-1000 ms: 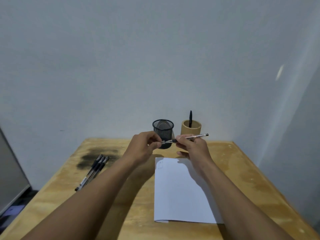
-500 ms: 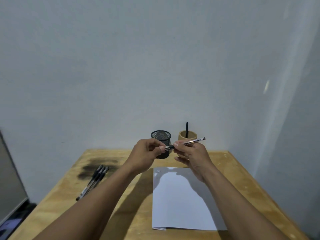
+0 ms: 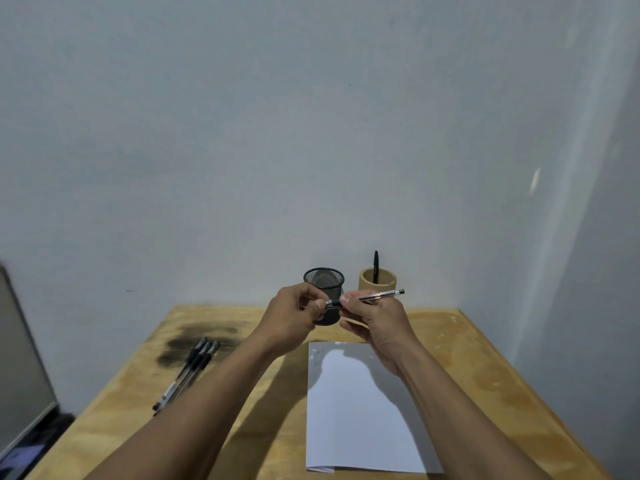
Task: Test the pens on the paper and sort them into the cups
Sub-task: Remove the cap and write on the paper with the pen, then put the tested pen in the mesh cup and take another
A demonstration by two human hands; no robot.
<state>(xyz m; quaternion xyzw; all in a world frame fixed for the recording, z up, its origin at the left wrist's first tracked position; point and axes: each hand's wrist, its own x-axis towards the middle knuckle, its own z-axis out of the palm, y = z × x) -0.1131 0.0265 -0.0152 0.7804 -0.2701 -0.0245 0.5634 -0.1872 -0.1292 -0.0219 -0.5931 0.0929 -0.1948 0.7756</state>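
Note:
Both hands are raised above the table in front of the cups. My right hand (image 3: 375,318) pinches a clear-barrelled pen (image 3: 379,296) that lies almost level, its end pointing right. My left hand (image 3: 294,315) pinches the pen's dark left end, probably its cap. Behind the hands stand a black mesh cup (image 3: 324,284) and a tan cylindrical cup (image 3: 377,282) holding one black pen (image 3: 375,265). A white sheet of paper (image 3: 360,410) lies below the hands, with faint marks at its top left corner. Three more pens (image 3: 188,370) lie together at the left.
The wooden table (image 3: 485,368) has a dark smudge (image 3: 194,341) at its back left, under the loose pens' tips. A grey wall stands right behind the cups. A grey panel (image 3: 20,368) rises beside the table's left edge.
Both hands stay together on the pen, with hardly any change in their grip. The view has shifted slightly up and down.

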